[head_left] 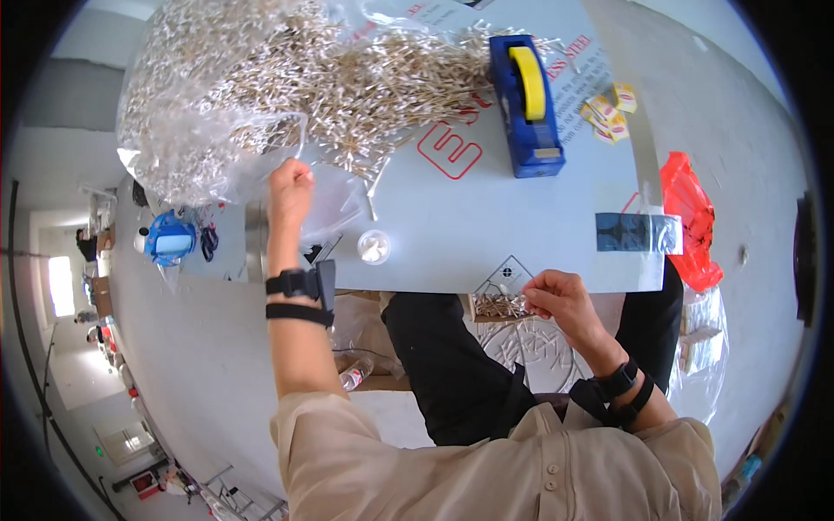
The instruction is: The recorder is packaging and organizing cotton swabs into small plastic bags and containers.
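- We see a bright room with pale floor (204,339), and in it a grey-blue table (452,252).
- The two hands are well apart. The left hand (291,189) has its fingers curled, just beside a clear plastic bag (178,165); we cannot tell if it grips anything.
- The right hand (563,302) brings thumb and fingers near each other beside an open box (501,319); we cannot tell what is between them.
- This box is at the table's near edge, its long axis from left to right, perhaps placed there to be close to the body.
- The cotton swabs (365,95) lie in a big pile on the far left, partly under the bag, and also in the box. They point in all directions, but one loose swab (373,207) points nearly toward us.
- A small round container (362,243) stands between the hands, probably for easy reach.
- Farther, the blue tape dispenser (527,143) has its long axis away from us, perhaps set aside to leave space.
- Outermost right are yellow packets (604,117) and a red plastic bag (688,221).
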`<state>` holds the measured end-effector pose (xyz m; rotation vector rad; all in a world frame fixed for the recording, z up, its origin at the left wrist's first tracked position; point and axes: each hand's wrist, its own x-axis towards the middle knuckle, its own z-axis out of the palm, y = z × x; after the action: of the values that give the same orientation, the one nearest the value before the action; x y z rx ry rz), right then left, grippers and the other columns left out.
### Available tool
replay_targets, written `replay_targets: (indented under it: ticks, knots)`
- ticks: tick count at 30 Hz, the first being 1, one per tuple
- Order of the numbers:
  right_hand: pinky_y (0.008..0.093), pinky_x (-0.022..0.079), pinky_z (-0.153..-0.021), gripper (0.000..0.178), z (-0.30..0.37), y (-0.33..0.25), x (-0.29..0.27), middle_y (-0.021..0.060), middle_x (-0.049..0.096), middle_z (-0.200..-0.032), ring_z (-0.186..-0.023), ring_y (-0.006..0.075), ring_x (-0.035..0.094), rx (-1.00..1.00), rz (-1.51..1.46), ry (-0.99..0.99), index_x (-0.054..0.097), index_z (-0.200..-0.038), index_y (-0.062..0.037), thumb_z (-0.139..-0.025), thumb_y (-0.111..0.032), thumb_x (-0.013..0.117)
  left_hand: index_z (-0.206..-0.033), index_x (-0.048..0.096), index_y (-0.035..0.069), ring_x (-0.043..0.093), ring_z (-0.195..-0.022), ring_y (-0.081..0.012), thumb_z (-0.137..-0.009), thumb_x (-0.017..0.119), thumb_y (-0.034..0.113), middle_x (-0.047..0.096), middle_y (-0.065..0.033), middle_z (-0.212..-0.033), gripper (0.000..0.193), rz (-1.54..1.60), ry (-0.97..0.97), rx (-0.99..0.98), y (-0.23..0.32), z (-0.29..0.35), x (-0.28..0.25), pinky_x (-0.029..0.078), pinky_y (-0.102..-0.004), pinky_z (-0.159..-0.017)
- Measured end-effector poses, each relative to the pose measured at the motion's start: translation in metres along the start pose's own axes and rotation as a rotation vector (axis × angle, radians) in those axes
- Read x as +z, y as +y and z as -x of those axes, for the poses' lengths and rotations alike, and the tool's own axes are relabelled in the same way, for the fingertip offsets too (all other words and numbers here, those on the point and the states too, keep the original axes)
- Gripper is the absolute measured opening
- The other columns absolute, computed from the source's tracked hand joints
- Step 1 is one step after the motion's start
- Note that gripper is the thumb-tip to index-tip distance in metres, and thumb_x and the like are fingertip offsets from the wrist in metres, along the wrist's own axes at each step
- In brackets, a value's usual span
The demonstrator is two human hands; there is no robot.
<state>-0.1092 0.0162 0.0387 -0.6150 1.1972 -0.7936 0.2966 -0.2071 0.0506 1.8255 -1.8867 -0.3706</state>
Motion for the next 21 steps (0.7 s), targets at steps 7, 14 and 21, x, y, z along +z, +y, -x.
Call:
replay_targets:
  ticks: [7,14,21]
  knots:
    - [0.0232,0.048,-0.061,0.013,0.002,0.000,0.001,0.0033,0.063,-0.073,-0.067,0.0084,0.058,-0.130,0.096,-0.046,0.065,-0.090,0.0029,-0.085,-0.009,0.062,-0.092,0.061,0.000,0.057,-0.067,-0.0132,-0.082,0.052,-0.004,0.060,-0.0055,-0.074,0.015,-0.025,0.041,0.222,0.011,0.007,-0.021,0.048,-0.0290,-0.063]
    - [0.0240,0.047,-0.060,0.013,0.025,0.003,-0.024,0.0032,0.065,-0.072,-0.065,0.0082,0.057,-0.191,0.135,0.033,0.065,-0.087,0.0026,-0.083,-0.009,0.063,-0.106,0.061,-0.003,0.063,-0.076,-0.0194,-0.087,0.055,0.006,0.068,-0.0112,-0.087,0.022,-0.479,0.124,0.231,-0.119,-0.010,-0.006,0.050,-0.0301,-0.071]
    - [0.0306,0.048,-0.061,0.009,0.060,-0.072,-0.033,0.0113,0.060,-0.078,-0.070,0.0228,0.060,-0.675,0.510,-0.409,0.061,-0.084,0.0015,-0.083,-0.007,0.062,-0.108,0.063,0.000,0.064,-0.079,-0.0178,-0.086,0.062,0.010,0.067,-0.0116,-0.091,0.024,-0.013,0.210,-0.055,0.001,0.015,0.004,0.051,-0.0288,-0.073]
